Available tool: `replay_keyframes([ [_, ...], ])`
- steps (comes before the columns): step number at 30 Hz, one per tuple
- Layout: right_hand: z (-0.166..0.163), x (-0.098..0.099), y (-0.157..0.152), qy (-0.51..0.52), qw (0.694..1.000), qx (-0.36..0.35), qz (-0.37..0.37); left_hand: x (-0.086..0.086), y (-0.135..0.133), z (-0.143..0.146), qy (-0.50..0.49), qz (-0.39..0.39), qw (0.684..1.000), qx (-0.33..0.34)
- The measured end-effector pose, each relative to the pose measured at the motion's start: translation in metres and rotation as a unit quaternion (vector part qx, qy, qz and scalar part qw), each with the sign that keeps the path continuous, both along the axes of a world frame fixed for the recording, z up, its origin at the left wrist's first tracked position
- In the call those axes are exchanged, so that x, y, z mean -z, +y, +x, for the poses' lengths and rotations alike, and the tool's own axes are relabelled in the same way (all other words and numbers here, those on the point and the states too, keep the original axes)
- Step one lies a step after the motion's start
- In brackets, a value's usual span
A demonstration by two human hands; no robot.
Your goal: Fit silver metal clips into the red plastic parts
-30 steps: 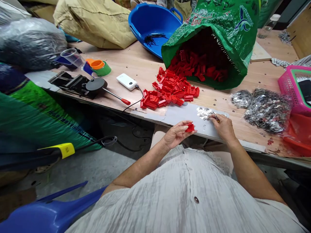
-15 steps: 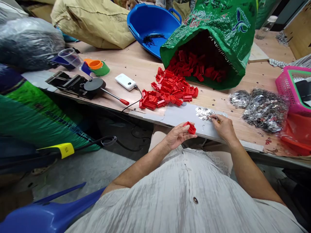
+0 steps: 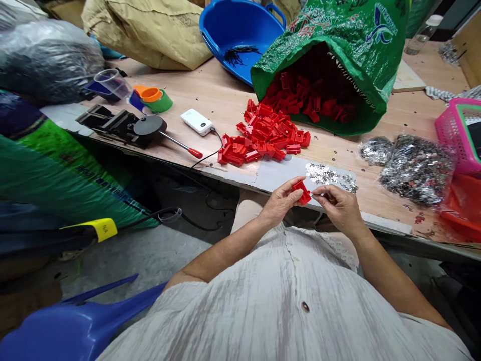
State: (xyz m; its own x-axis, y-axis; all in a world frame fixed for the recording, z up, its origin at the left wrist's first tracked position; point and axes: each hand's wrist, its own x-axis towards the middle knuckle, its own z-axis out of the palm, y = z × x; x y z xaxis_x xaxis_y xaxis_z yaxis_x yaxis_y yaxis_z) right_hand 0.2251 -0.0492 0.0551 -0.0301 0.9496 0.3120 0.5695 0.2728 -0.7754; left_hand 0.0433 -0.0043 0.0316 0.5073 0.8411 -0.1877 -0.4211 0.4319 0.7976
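Note:
My left hand point(image 3: 278, 203) pinches a small red plastic housing point(image 3: 302, 192) just off the table's front edge. Close beside it, my right hand point(image 3: 340, 206) is closed on a small tool with a yellowish-brown handle point(image 3: 332, 199), its exact kind hidden by the fingers. The right fingertips reach the housing's right end; whether a small metal piece sits between them I cannot tell. Behind the hands, small shiny metal pieces point(image 3: 323, 174) lie spread on a grey sheet point(image 3: 270, 175). A heap of similar red housings point(image 3: 265, 135) lies to their left.
A green sack point(image 3: 349, 60) spills red housings. Behind stands a blue basin point(image 3: 240, 30) with black strips. Leftward are a white power bank point(image 3: 197, 122) with a cable and a red-tipped lever press point(image 3: 150, 125). Bagged metal parts point(image 3: 417, 168) and a pink basket point(image 3: 456, 130) stand right.
My right hand has moved left and toward me, from the metal pieces to the red housing. My left hand has turned the housing, its fingers now around it. The view has shifted slightly.

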Motion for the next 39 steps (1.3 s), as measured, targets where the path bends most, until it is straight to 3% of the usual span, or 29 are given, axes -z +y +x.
replay_keyframes([
  [4, -0.003, 0.0, 0.0, -0.024, 0.996, -0.062, 0.067, -0.003, 0.001, 0.001, 0.019, 0.023, 1.0, -0.002],
  [9, 0.002, 0.0, 0.002, -0.011, 0.992, -0.099, 0.078, -0.01, 0.002, -0.002, 0.052, 0.073, 0.996, -0.005],
  [14, 0.006, 0.006, 0.003, 0.034, 0.994, -0.103, 0.006, -0.014, 0.003, -0.004, 0.106, 0.126, 0.986, 0.01],
  [20, 0.012, 0.013, -0.003, 0.078, 0.99, -0.057, -0.099, -0.009, 0.002, -0.005, 0.091, 0.116, 0.989, 0.019],
  [26, 0.019, 0.016, -0.004, -0.01, 0.992, -0.074, -0.1, 0.006, 0.011, -0.008, 0.088, 0.148, 0.985, 0.006],
  [30, 0.017, 0.025, -0.001, -0.076, 0.992, -0.071, -0.064, 0.016, 0.024, -0.014, 0.143, 0.227, 0.963, 0.005],
  [34, 0.011, 0.031, 0.003, -0.11, 0.991, -0.045, -0.068, 0.022, 0.036, -0.019, 0.239, 0.311, 0.92, 0.014],
  [39, 0.005, 0.036, 0.011, -0.144, 0.986, -0.029, -0.078, 0.027, 0.045, -0.02, 0.306, 0.354, 0.883, 0.039],
])
